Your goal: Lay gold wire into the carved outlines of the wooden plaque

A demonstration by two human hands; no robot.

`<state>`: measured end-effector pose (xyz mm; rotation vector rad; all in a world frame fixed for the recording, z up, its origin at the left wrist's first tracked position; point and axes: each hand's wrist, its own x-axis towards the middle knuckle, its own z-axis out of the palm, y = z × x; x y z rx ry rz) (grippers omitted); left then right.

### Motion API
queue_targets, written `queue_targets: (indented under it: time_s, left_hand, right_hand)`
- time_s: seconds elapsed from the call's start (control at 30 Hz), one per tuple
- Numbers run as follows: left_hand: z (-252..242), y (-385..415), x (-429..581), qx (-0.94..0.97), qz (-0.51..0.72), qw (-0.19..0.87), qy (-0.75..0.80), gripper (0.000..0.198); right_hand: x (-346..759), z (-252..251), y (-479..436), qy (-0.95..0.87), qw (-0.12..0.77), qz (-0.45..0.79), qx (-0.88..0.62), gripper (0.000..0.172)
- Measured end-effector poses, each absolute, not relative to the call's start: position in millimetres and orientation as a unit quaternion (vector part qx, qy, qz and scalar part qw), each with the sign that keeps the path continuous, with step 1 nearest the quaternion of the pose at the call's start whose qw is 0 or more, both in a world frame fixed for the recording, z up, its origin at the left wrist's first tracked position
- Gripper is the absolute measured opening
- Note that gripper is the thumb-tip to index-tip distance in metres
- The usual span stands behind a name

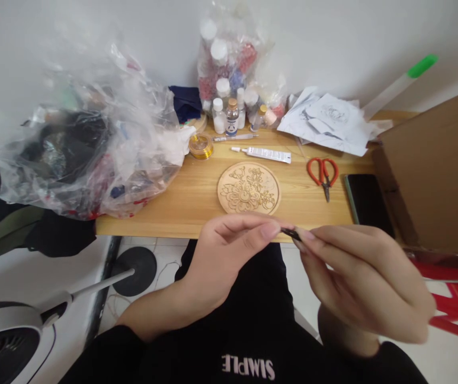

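My left hand and my right hand meet over my lap, just in front of the wooden table's near edge. Both pinch a small dark thin object between their fingertips; I cannot make out what it is. Beyond the hands a round wooden disc carved with flowers lies flat on the table. Red-handled scissors lie to its right, and a white glue tube lies behind it.
A big clear plastic bag of supplies fills the table's left. Small bottles and a gold wire spool stand at the back. Paper sheets, a dark phone and a cardboard box are at right. A fan stands on the floor at left.
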<state>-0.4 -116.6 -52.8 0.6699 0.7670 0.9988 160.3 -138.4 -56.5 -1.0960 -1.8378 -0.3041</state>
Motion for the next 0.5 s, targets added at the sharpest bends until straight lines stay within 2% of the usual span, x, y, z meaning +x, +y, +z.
queue_targets:
  time_s: [0.07, 0.2, 0.37, 0.5]
  left_hand:
    - [-55.9, -115.5, 0.2, 0.317, 0.464, 0.74, 0.369, 0.001]
    - [-67.4, -112.7, 3.6, 0.33, 0.489, 0.697, 0.408, 0.006]
    - [-92.6, -107.3, -11.0, 0.318, 0.492, 0.638, 0.5, 0.015]
    - [-109.6, -102.5, -61.0, 0.286, 0.566, 0.528, 0.565, 0.026]
  right_hand:
    - [160.0, -57.6, -138.6, -0.754, 0.461, -0.126, -0.45, 0.021]
    - [157.9, -60.9, -134.4, -0.788, 0.424, -0.117, -0.431, 0.021]
    - [151.3, -68.3, -126.3, -0.813, 0.382, -0.085, -0.43, 0.011]
    - [160.1, -76.9, -126.2, -0.798, 0.385, -0.089, -0.455, 0.01]
